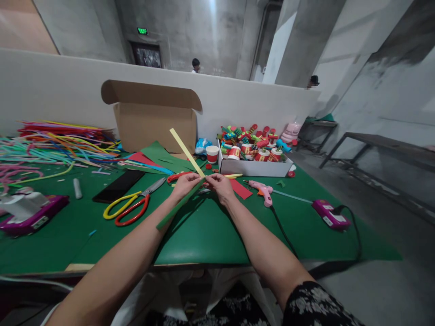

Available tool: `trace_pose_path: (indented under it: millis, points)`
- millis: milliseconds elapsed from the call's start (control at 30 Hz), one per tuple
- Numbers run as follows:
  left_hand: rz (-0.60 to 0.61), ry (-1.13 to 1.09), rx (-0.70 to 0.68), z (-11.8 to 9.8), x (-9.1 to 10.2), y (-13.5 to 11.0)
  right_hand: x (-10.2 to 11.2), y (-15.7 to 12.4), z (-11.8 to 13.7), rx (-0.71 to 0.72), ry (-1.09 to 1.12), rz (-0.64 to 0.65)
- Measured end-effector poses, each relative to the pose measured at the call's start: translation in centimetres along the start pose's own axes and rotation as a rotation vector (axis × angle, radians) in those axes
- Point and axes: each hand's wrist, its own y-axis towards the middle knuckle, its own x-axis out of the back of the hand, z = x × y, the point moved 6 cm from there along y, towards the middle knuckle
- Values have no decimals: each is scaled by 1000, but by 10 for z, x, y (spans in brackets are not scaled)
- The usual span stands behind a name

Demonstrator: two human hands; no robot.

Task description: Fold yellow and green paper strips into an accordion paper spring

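Both my hands meet over the middle of the green table (210, 235). My left hand (184, 183) and my right hand (220, 184) pinch the crossed ends of two paper strips. The yellow strip (185, 151) slants up and away to the left. The green strip (176, 207) runs down towards me on the left. Fingers of both hands are closed on the strips where they overlap.
Red-and-yellow scissors (131, 208) lie left of my hands, a pink glue gun (263, 190) with a cord to the right. An open cardboard box (154, 120), coloured paper sheets, a paper cup (212, 154), a white box of finished crafts (253, 166) and a pipe-cleaner pile (54, 140) stand behind.
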Motion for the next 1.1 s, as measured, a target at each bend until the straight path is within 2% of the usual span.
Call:
trace_pose_path:
  millis: [133, 233, 400, 533, 667, 867, 1100]
  points:
    - [-13, -168, -5, 2, -3, -2, 0, 1, -1, -4, -47, 22]
    - [-8, -182, 13, 1, -5, -4, -1, 2, 0, 5, -82, 57]
    - [43, -227, 5, -6, -13, -9, 5, 4, -2, -22, -10, -6]
    - [39, -133, -27, -10, -18, -14, 7, 6, -4, -14, 56, -54]
    - [3, -10, -64, -13, -15, -13, 4, 5, -5, -3, 52, -45]
    - [-32, -10, -106, -10, -6, -7, 1, 4, -7, -9, 41, -2]
    - [-7, -43, -115, -10, -7, -8, -1, 2, -5, -38, 41, 38]
